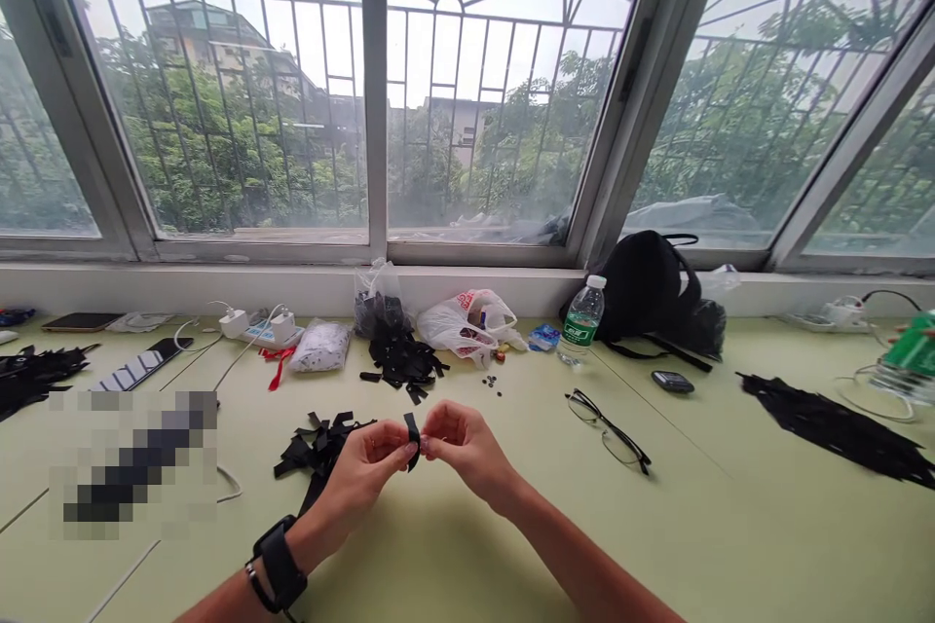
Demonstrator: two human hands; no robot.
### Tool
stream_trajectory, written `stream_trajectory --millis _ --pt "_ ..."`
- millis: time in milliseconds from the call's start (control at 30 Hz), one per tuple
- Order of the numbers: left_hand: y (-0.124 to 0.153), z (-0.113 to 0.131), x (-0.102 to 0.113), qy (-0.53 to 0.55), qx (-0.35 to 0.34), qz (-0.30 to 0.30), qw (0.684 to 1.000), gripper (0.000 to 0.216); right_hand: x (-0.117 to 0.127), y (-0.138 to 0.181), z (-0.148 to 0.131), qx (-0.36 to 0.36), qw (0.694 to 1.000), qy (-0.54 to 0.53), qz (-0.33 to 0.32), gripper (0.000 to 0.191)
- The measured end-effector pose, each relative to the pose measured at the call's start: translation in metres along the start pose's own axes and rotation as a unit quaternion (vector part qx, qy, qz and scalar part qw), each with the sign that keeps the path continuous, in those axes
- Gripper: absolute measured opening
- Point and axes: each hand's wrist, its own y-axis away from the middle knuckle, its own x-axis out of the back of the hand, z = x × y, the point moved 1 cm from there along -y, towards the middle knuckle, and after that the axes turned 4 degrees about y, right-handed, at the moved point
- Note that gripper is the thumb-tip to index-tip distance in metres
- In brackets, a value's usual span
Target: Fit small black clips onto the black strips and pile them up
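Note:
Between the fingertips of my left hand (357, 469) is a short black strip (412, 430), standing upright and slightly curved. My right hand (473, 453) is closed in a pinch at the strip's right side, its fingertips meeting those of my left. Whether a small piece sits in that pinch is hidden. Beside and partly behind my left hand lies a pile of black strips (314, 448). Farther back, more short black strips (401, 360) spill near a clear plastic bag (378, 297). Several small dark round pieces (491, 380) are scattered on the table beyond my hands.
Eyeglasses (610, 433) lie to the right, near a water bottle (582, 321), a black bag (643, 292) and a small dark device (672, 382). Long black strips (833, 428) lie far right. A power strip (274, 331) with white cables stands back left, beside a white packet (319, 347).

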Motion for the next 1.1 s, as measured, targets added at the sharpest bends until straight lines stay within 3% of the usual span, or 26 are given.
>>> stream_trajectory --millis 167,433,733,1100 --pt "0.0 -0.001 0.0 0.002 -0.008 -0.014 1.0 0.034 0.0 0.0 0.001 0.007 1.0 -0.005 0.017 0.025" --pt "-0.001 -0.01 0.004 -0.004 -0.021 -0.016 1.0 0.029 -0.002 0.002 -0.005 -0.01 0.999 -0.031 -0.011 0.027" --pt "0.008 0.006 0.001 -0.219 -0.116 0.032 0.968 0.02 0.0 0.002 -0.001 -0.015 0.999 -0.035 -0.037 0.031" --pt "0.007 0.006 0.004 -0.246 -0.123 0.046 0.96 0.019 0.0 0.003 -0.004 -0.026 0.997 -0.049 -0.047 0.03"
